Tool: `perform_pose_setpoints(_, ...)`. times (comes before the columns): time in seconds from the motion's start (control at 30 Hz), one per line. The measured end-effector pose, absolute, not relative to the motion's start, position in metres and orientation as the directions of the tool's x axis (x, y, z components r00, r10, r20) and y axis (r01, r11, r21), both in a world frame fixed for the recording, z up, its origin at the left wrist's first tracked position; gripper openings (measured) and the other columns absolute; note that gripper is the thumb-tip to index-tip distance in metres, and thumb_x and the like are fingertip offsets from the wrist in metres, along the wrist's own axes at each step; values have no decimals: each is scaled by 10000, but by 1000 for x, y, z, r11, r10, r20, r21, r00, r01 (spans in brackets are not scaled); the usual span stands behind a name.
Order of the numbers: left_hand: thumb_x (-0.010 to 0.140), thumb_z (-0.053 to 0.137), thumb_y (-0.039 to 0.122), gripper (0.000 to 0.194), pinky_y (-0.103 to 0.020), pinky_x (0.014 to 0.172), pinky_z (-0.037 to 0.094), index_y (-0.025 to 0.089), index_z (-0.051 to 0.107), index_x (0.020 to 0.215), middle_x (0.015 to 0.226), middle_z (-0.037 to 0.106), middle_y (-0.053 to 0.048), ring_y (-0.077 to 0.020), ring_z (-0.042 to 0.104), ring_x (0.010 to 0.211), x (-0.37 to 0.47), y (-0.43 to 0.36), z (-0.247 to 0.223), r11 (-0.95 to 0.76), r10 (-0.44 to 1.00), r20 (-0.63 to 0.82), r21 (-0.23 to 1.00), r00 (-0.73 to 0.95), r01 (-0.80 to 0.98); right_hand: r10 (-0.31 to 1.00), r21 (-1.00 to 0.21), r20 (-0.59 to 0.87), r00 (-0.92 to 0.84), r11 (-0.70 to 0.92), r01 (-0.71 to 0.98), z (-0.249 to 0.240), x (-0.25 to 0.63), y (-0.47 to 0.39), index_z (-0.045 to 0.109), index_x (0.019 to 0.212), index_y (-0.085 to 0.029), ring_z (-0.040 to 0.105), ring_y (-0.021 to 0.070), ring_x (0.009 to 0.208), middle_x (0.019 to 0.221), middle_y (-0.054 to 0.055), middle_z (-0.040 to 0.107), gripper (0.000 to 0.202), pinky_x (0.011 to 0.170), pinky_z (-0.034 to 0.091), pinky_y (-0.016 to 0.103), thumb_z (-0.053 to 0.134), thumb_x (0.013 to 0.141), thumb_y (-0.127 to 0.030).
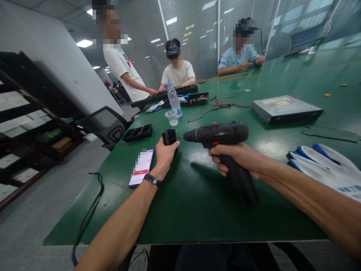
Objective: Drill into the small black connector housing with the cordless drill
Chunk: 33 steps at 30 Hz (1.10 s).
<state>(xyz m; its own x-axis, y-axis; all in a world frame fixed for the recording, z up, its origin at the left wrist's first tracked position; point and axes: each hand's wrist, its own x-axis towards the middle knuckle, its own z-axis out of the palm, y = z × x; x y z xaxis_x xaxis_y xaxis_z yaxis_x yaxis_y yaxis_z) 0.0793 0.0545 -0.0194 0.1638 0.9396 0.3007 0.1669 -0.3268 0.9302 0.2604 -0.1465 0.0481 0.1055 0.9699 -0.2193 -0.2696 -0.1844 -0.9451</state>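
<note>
A black cordless drill (225, 134) is gripped by my right hand (237, 158), its fingers wrapped round the handle. It points left, and its thin bit meets or almost meets a small black plastic part (169, 136); I cannot tell whether they touch. My left hand (166, 152) is closed round that part, thumb along its near side, holding it up on the green table. Just left of my left wrist lies a lit phone (142, 167). Another black part with several compartments (138, 133) sits beyond the phone.
Past my hands stand a clear plastic cup (172, 117) and a water bottle (174, 99). A flat metal disc drive (286, 108) and white-blue work gloves (327, 165) lie at right. A black cord (97, 203) hangs over the left edge. Several people are around the table's far side.
</note>
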Motion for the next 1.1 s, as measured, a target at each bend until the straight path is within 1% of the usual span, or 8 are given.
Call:
perform_pose_setpoints(0.3,683,890,304,412,-309,785,516,166,738,1041,971,749,-51,-194,655,854,79,55,-20,-320,941,294,934,165,160,969,-945,-225,102,-191,-266,49,261,-148,628,718,-182,512,109,463,658,-15,568,202,438,516,256,801,792,-252)
perform_pose_setpoints(0.47,676,895,293,418,-318,794,532,166,742,1044,963,748,-53,-194,654,841,79,53,-17,-303,947,280,941,155,153,971,-945,-217,97,-184,-269,47,262,-148,636,725,-180,517,112,472,666,-12,573,199,447,523,258,794,818,-257)
perform_pose_setpoints(0.63,683,892,286,423,-311,777,535,161,740,1058,959,751,-55,-191,658,832,79,53,-17,-296,950,272,941,154,165,970,-943,-224,94,-191,-272,49,261,-149,629,707,-181,514,112,470,654,-14,564,200,442,522,257,793,803,-245)
perform_pose_setpoints(0.77,687,886,296,400,-300,763,522,160,737,1032,939,741,-44,-183,642,817,80,53,-18,-305,948,281,936,152,176,968,-943,-227,103,-192,-272,50,259,-149,629,706,-180,515,111,461,648,-15,566,193,435,519,254,786,800,-242)
perform_pose_setpoints(1.1,686,888,306,412,-306,782,524,166,734,1041,978,746,-52,-193,658,856,79,56,-21,-321,941,296,934,164,159,970,-943,-220,102,-185,-277,47,261,-148,636,717,-181,514,113,469,661,-10,570,211,444,519,259,811,804,-260)
